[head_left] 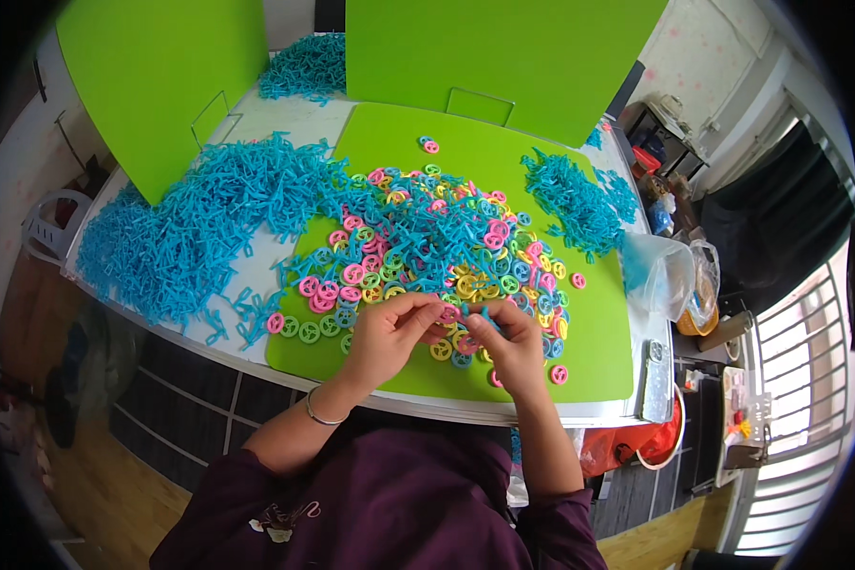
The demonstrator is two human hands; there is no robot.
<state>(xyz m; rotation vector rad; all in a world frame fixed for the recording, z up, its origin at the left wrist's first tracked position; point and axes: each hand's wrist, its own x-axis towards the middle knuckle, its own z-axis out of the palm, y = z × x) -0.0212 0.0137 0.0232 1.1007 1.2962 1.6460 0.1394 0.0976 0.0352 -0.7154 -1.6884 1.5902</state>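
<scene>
My left hand (392,338) is closed, its thumb and finger pinching a small pink plastic wheel (449,313). Close beside it, my right hand (513,350) pinches a small blue plastic piece (485,311), mostly hidden by the fingertips. The two hands nearly meet; whether the piece touches the wheel I cannot tell. Under and beyond them spreads a heap of pink, yellow, green and blue spoked wheels (353,275). Thin blue forked plastic pieces (435,231) lie on top of that heap. Everything rests on a bright green mat (594,356).
A large mound of blue forked pieces (185,237) covers the table's left side. Smaller blue piles lie at the right (579,204) and far back (304,68). Upright green boards (503,57) stand behind. A phone (656,380) and a clear plastic bag (657,275) sit at the right edge.
</scene>
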